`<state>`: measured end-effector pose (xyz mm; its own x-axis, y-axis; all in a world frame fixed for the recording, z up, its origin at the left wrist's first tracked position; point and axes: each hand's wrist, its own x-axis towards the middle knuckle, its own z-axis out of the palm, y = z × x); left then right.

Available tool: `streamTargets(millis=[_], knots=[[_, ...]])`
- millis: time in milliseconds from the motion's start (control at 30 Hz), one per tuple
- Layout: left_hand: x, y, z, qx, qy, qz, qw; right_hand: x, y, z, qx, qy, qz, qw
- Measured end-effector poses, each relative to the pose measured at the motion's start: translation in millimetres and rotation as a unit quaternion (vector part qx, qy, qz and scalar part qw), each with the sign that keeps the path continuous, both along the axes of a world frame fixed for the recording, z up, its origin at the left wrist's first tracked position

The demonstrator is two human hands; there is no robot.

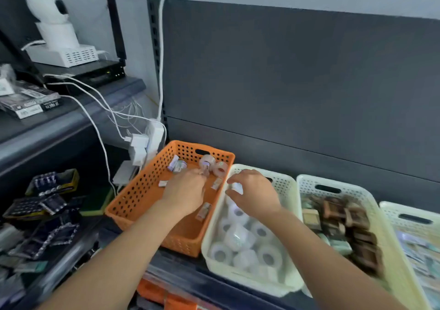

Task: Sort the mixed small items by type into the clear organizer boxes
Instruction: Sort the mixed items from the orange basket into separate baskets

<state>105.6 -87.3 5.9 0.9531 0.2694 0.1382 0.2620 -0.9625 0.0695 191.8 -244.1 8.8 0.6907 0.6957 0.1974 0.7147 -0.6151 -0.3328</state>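
A small white tape roll (237, 187) sits pinched in the right hand (253, 194) above the cream basket (289, 184) of rolls, while the left hand (184, 192), fingers curled down, reaches into the orange basket (133, 197) beside it.

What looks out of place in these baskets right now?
The orange basket sits askew against the straight row of white baskets. It still holds two tape rolls among small packets, while the next white basket is all rolls. No spill or damage shows.
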Motion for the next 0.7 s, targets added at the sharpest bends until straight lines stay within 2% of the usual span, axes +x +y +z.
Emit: streamTargets(millis=[133,267,467,600,700], knots=[[9.9,52.1,-16.6,-0.006,0.096,0.031,0.995,10.2,61.0,-5.3,-0.031,-0.024,0.032,0.999],[26.5,90.3,-35.8,-0.033,0.140,0.018,0.989,23.5,109.3,-23.4,-0.106,-0.016,0.019,0.994],[41.4,107.5,-48.7,-0.058,0.178,-0.033,0.982,36.4,135.0,-40.0,-0.133,0.036,-0.033,0.990],[50.7,117.4,-58.8,-0.061,0.177,-0.070,0.980,41.1,144.8,-38.1,-0.124,0.031,0.015,0.992],[47.0,116.4,-58.5,-0.028,0.164,-0.080,0.983,43.7,148.2,-41.8,-0.149,0.054,0.046,0.986]])
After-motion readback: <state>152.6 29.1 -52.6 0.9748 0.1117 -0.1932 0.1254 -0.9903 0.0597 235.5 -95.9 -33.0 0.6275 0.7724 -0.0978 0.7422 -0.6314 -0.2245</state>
